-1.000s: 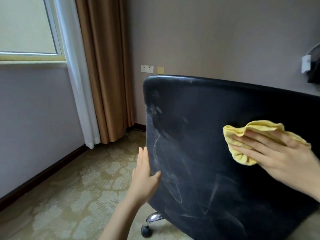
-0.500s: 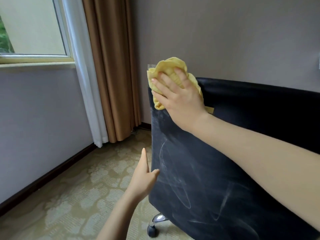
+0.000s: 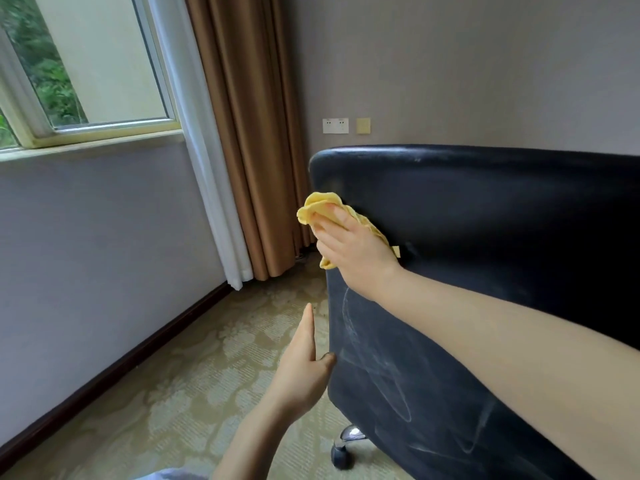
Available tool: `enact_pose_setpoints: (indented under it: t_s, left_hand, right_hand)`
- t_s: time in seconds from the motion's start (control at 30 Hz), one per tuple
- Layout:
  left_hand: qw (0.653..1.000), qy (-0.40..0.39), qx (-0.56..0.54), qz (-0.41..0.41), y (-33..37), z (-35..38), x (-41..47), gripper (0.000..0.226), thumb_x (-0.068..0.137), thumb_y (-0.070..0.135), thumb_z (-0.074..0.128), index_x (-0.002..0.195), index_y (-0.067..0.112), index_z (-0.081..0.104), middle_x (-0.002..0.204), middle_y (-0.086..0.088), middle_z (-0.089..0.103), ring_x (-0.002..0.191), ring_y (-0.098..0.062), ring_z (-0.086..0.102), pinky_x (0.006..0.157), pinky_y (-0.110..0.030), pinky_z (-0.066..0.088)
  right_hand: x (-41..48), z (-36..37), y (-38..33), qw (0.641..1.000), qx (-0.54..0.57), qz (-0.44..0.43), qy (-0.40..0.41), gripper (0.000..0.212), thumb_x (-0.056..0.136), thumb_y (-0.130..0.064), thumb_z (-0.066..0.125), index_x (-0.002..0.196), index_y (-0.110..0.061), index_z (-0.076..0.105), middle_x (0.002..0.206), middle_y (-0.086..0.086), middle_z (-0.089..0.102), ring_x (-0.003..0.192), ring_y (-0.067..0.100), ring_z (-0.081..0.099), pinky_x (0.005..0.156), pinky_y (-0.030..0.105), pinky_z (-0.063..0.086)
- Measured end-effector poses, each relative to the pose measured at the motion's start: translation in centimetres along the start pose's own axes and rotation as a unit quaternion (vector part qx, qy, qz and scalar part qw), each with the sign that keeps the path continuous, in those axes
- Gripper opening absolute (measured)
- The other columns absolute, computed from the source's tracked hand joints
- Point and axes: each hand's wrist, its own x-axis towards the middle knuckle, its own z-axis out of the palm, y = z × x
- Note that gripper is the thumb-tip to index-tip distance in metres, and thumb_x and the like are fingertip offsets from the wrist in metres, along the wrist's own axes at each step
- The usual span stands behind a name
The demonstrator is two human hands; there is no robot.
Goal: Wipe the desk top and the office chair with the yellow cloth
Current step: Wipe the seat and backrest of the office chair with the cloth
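The black office chair (image 3: pixel 485 216) fills the right half of the view, its backrest facing me with pale wipe streaks low down. My right hand (image 3: pixel 353 247) presses the crumpled yellow cloth (image 3: pixel 318 206) flat against the backrest's left edge, a little below the top corner, fingers straight over the cloth. My left hand (image 3: pixel 304 362) rests with straight fingers along the backrest's left edge lower down, thumb on the back surface. The desk is out of view.
A chrome chair leg with a black castor (image 3: pixel 341 453) stands on the patterned carpet. Brown curtains (image 3: pixel 249 133) and a white sheer hang in the corner beside a window (image 3: pixel 86 64). Wall sockets (image 3: pixel 335 125) sit above the chair.
My right hand swept the cloth from the backrest's right side to its top left corner, then down the left edge. My left hand stayed on the edge.
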Motion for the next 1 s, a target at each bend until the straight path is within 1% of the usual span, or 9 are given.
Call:
enact_pose_setpoints:
  t_s: [0.33, 0.4, 0.47, 0.6, 0.7, 0.77, 0.83, 0.9, 1.0]
  left_hand:
    - [1.000, 0.003, -0.003, -0.003, 2.7, 1.3, -1.4, 0.081, 0.093, 0.004, 0.049, 0.153, 0.023, -0.003, 0.160, 0.006, 0.002, 0.146, -0.010, 0.008, 0.106, -0.018, 0.017]
    - [1.000, 0.020, -0.001, 0.020, 4.0, 1.1, -1.6, 0.084, 0.092, 0.004, 0.050, 0.152, 0.023, -0.005, 0.160, 0.005, -0.005, 0.146, -0.010, 0.002, 0.106, -0.017, 0.013]
    - [0.997, 0.053, 0.000, 0.060, 5.8, 0.7, -1.6, 0.087, 0.092, 0.004, 0.053, 0.151, 0.024, -0.007, 0.159, 0.005, -0.014, 0.146, -0.011, -0.002, 0.106, -0.018, 0.009]
    - [0.959, 0.185, 0.086, 0.195, 10.3, -1.4, -0.5, 0.095, 0.087, 0.001, 0.057, 0.151, 0.029, -0.006, 0.158, 0.008, -0.019, 0.147, -0.018, -0.005, 0.118, -0.050, 0.013]
    - [0.918, 0.243, 0.170, 0.262, 14.0, -2.9, 0.1, 0.099, 0.080, -0.009, 0.052, 0.151, 0.029, -0.006, 0.158, 0.007, -0.018, 0.146, -0.018, -0.013, 0.116, -0.050, 0.001]
    - [0.908, 0.238, 0.225, 0.261, 16.1, -4.0, 0.5, 0.102, 0.076, -0.014, 0.048, 0.151, 0.029, -0.007, 0.158, 0.008, -0.018, 0.145, -0.016, -0.017, 0.115, -0.048, -0.004]
    - [0.912, 0.203, 0.275, 0.228, 17.5, -4.6, 1.3, 0.102, 0.075, -0.016, 0.045, 0.151, 0.029, -0.006, 0.159, 0.009, -0.016, 0.145, -0.017, -0.019, 0.114, -0.051, -0.006]
    - [0.916, 0.161, 0.312, 0.194, 17.9, -4.8, 2.1, 0.098, 0.076, -0.016, 0.042, 0.152, 0.031, 0.002, 0.160, 0.009, -0.010, 0.145, -0.020, -0.018, 0.114, -0.054, -0.006]
    - [0.920, 0.150, 0.285, 0.224, 17.2, -4.7, 2.7, 0.094, 0.073, -0.021, 0.042, 0.148, 0.032, 0.020, 0.158, 0.008, 0.010, 0.147, -0.020, -0.008, 0.114, -0.057, -0.002]
  right_hand:
    - [-12.5, 5.1, -4.4, 0.991, 0.064, -0.117, 0.002, 0.055, 0.099, -0.026, 0.036, 0.147, -0.001, 0.023, 0.154, 0.016, 0.020, 0.144, 0.039, 0.000, 0.109, 0.055, -0.020]
    - [-16.0, 5.9, -4.2, 0.989, 0.093, -0.116, 0.015, 0.059, 0.094, -0.028, 0.049, 0.146, -0.006, 0.032, 0.152, 0.013, 0.030, 0.145, 0.037, 0.010, 0.111, 0.056, -0.020]
    - [-19.3, 6.3, -3.4, 0.987, 0.128, -0.091, 0.037, 0.061, 0.087, -0.028, 0.057, 0.141, -0.007, 0.041, 0.147, 0.009, 0.042, 0.142, 0.031, 0.024, 0.116, 0.051, -0.008]
    - [-25.3, 7.8, -0.9, 0.967, 0.220, -0.008, 0.128, 0.049, 0.102, -0.014, 0.007, 0.151, -0.011, 0.012, 0.155, 0.002, 0.024, 0.142, 0.022, 0.025, 0.120, 0.039, 0.006]
    - [-28.1, 6.8, 2.1, 0.932, 0.323, 0.038, 0.161, 0.049, 0.105, -0.025, 0.013, 0.153, -0.024, 0.004, 0.158, -0.010, 0.013, 0.144, 0.012, 0.022, 0.119, 0.031, 0.012]
    - [-28.8, 6.5, 3.7, 0.935, 0.312, 0.030, 0.167, 0.049, 0.104, -0.023, 0.013, 0.153, -0.022, 0.003, 0.159, -0.009, 0.009, 0.145, 0.012, 0.018, 0.119, 0.031, 0.010]
    - [-28.9, 6.5, 5.1, 0.959, 0.228, 0.031, 0.164, 0.051, 0.102, -0.014, 0.006, 0.153, -0.016, 0.005, 0.160, -0.003, 0.006, 0.147, 0.015, 0.008, 0.120, 0.036, 0.005]
    - [-28.0, 6.1, 6.4, 0.971, 0.175, 0.037, 0.159, 0.055, 0.098, -0.008, 0.003, 0.151, -0.014, 0.016, 0.159, 0.002, 0.012, 0.147, 0.019, 0.007, 0.119, 0.041, 0.001]
    - [-25.2, 5.3, 7.0, 0.974, 0.138, 0.041, 0.173, 0.055, 0.094, -0.005, 0.012, 0.147, -0.014, 0.026, 0.154, 0.002, 0.025, 0.144, 0.020, 0.012, 0.119, 0.042, 0.001]
